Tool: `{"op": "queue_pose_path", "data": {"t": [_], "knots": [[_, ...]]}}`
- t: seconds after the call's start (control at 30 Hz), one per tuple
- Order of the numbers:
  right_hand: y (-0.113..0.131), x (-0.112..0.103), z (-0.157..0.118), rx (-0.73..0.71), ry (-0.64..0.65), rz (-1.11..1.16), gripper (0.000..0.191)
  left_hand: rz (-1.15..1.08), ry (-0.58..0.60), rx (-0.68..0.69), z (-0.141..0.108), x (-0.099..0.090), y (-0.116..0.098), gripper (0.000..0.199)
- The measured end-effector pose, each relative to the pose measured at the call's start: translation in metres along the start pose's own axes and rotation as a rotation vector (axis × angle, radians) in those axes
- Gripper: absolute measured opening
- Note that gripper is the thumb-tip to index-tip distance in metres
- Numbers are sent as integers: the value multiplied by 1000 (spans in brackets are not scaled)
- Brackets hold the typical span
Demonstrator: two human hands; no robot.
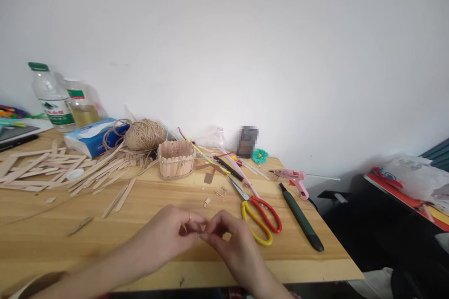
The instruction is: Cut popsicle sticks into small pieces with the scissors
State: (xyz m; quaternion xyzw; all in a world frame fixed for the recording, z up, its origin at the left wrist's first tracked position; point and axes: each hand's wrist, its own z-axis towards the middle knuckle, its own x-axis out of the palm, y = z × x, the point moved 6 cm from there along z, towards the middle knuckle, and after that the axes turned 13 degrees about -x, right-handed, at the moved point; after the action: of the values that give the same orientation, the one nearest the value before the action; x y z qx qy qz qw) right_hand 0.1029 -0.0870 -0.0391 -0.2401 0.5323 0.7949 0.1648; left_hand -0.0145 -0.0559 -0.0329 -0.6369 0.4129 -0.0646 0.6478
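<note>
My left hand [177, 231] and my right hand [229, 233] meet above the front of the wooden table, both pinched closed with fingertips touching. Something tiny shows between the fingertips, too small to name. Just right of my right hand lie scissors [257, 215] with one red and one yellow handle, blades pointing away. Small wood scraps [207, 202] are scattered beyond my fingers. A little basket made of craft sticks [176, 160], trimmed with a glittery cord, stands farther back.
Craft sticks [101, 173] spread over the left side, near a twine ball [144, 134], a tissue pack [93, 138] and two bottles [52, 98]. At right lie a dark green cutter-like tool [301, 218] and a pink glue gun [293, 176]. A teal flower [260, 156] rests by the wall.
</note>
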Motion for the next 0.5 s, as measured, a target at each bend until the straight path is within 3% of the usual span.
{"op": "queue_pose_path", "data": {"t": [0.17,0.33,0.4,0.5], "knots": [[-6,12,-19,26,27,-43,10,235,-98,0,-18,17,7,23],[-13,27,-37,36,68,-95,11,310,-116,156,-27,32,15,25],[-16,20,-40,18,71,-142,8,304,-151,174,-29,32,17,25],[-28,-13,-40,15,-16,-327,16,268,-169,121,-29,31,22,25]]}}
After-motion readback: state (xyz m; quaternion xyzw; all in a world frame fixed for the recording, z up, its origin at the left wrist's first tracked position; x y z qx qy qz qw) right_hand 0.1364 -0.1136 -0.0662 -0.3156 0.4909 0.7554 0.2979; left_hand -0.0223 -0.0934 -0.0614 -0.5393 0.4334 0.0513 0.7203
